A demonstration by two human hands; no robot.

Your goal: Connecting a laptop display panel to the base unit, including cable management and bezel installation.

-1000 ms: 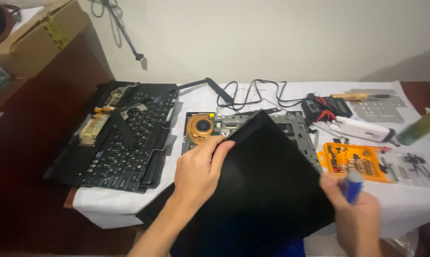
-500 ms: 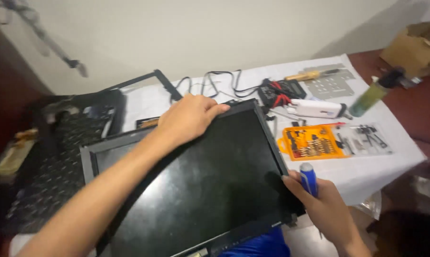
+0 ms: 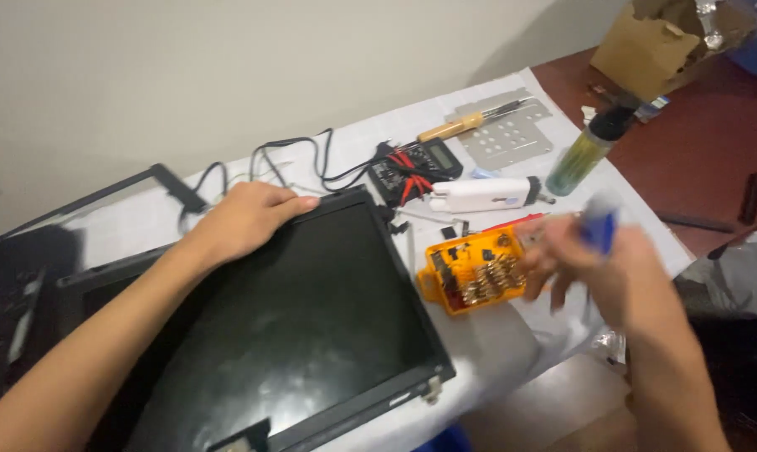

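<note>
Screen panel (image 3: 295, 335): big black laptop display, lying flat at the near edge of the white-covered table (image 3: 496, 351), glass up, tilted a bit off square.
Left hand (image 3: 243, 219): palm down on the panel's far edge, fingers flat and together, pressing rather than gripping.
Right hand (image 3: 600, 268): blurry, hovering just right of the panel, fingers curled around a blue-handled tool (image 3: 599, 226); how tight, can't tell.
Bit case (image 3: 472, 272): orange, open, full of driver bits, right beside the panel's right edge, under and left of the right hand.
White tool (image 3: 483, 195): chunky pen shape, just past the bit case.
Multimeter (image 3: 412, 170): black with red leads, off the panel's far right corner.
Cables (image 3: 286, 163): black, looped behind the panel's far edge.
Soldering iron (image 3: 466, 124): wooden handle, far beyond the panel, resting on a perforated metal plate (image 3: 508, 138).
Bottle (image 3: 586, 151): greenish, black cap, right of that plate.
</note>
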